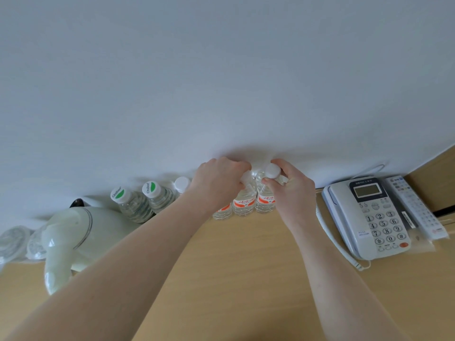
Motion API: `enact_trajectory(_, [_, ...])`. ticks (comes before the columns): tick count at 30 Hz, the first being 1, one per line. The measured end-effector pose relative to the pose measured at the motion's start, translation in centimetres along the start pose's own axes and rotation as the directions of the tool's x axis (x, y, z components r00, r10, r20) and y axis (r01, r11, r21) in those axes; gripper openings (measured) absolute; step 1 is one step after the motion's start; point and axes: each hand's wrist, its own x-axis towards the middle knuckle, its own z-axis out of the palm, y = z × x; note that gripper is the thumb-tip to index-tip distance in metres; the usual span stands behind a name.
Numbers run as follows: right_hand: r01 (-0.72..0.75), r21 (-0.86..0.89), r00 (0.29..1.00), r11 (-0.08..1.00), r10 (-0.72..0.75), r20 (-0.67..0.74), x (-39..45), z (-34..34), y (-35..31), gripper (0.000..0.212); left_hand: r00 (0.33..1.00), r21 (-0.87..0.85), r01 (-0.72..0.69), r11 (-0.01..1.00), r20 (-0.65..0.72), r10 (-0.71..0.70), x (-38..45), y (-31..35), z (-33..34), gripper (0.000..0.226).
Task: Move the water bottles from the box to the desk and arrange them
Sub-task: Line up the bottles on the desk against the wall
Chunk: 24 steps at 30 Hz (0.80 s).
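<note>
Head view: two red-labelled water bottles stand side by side at frame centre against the wall on the wooden desk. The left hand grips one's neck, the right hand pinches the other's. Green-capped bottles and a kettle sit left, a telephone right.

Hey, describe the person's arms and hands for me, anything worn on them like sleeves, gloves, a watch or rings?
Both forearms are bare as far as the picture shows, with no sleeve edge in view. The left hand and right hand wear no gloves. No watch, bracelet or band shows at either wrist. No ring shows on the fingers, though some are hidden from the camera. No markings show.
</note>
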Motion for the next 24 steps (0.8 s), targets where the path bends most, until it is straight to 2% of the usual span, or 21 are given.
enact_trajectory(5, [-0.008,-0.035,0.999,0.999,0.009,0.036,0.1,-0.5,-0.4,0.03,1.0,-0.082,0.0,0.997,0.02,0.002,-0.3,-0.3,-0.1,0.039])
enact_trajectory(8, [-0.012,-0.052,0.994,0.999,0.018,0.112,0.2,-1.1,-0.6,0.044,0.999,-0.131,0.005,0.991,0.036,0.0,-0.9,-1.2,-0.3,0.053])
enact_trajectory(11, [0.002,-0.04,0.992,0.999,0.003,0.123,0.0,-1.5,-0.9,0.054,0.999,-0.142,0.024,0.99,0.03,-0.02,-1.7,-2.7,-0.7,0.056])
enact_trajectory(18, [0.106,-0.073,0.993,0.992,-0.102,0.056,-0.7,-1.5,-2.3,0.047,0.998,-0.168,0.064,0.984,0.017,-0.063,-3.3,-5.0,-1.3,0.045])
enact_trajectory(24, [0.276,-0.152,0.961,0.949,-0.275,0.032,-1.3,-1.0,-3.8,0.034,0.998,-0.174,0.071,0.982,0.015,-0.069,-3.7,-5.4,-1.2,0.042])
